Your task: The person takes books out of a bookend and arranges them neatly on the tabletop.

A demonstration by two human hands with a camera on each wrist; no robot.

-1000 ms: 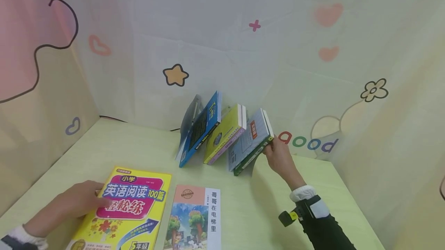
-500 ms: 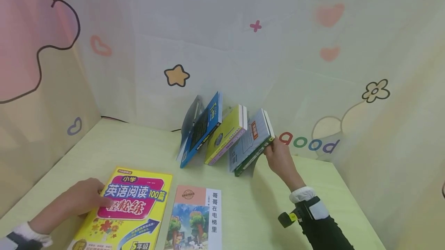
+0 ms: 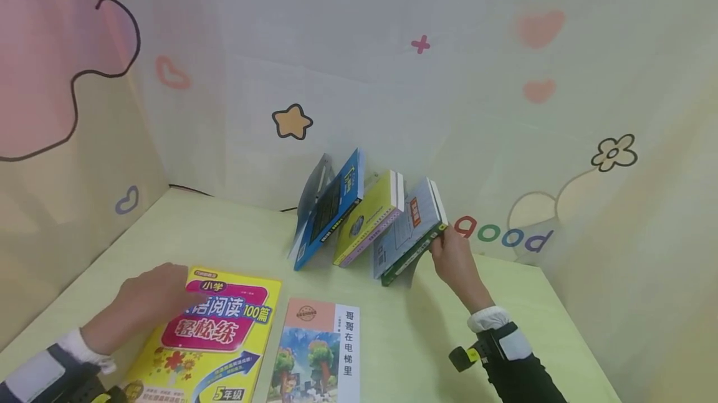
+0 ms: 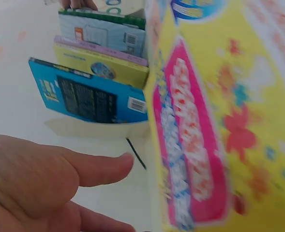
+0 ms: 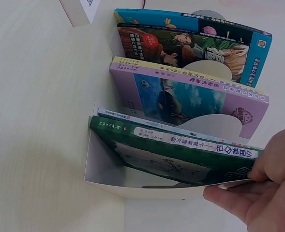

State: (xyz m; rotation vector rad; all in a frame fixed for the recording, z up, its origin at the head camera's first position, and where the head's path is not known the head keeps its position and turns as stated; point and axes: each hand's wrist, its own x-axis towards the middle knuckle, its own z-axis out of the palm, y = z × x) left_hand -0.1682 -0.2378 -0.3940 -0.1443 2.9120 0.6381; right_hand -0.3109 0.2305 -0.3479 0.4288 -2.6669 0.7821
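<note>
A yellow English reading workbook (image 3: pixel 224 328) for grade 5 lies cover up on the table (image 3: pixel 541 309), nearest the person, its bottom edge cut off by the frame. At the workbook's upper left corner is the left hand (image 3: pixel 148 297); its grip is released, thumb and finger stretched out in the left wrist view, with a gap between the thumb and the workbook. A white cuff and a strapped wrist camera sit behind it. Just right of the workbook, and apart from it, lies a storybook (image 3: pixel 314 353) with a pink-and-blue illustrated cover and a white title strip.

Beyond the workbook and to its right, several books slant up to the right in a white book rack (image 5: pixel 103 181) with rounded dividers. The right hand (image 3: pixel 454 260) grasps the outer edge of the green book (image 5: pixel 166 162), the book of the row farthest right of the workbook; its thumb lies against that book, its other fingertips partly hidden. Against the green book leans a pale blue book (image 3: pixel 401 228). Closer to the workbook's side come a lilac book (image 5: pixel 181 99) paired with a yellow book (image 3: pixel 361 219), then a blue book (image 3: pixel 328 219).

Farthest beyond the workbook hangs a pale cloth (image 3: pixel 359 66) printed with stars, hearts and "good" lettering (image 3: pixel 489 233).
</note>
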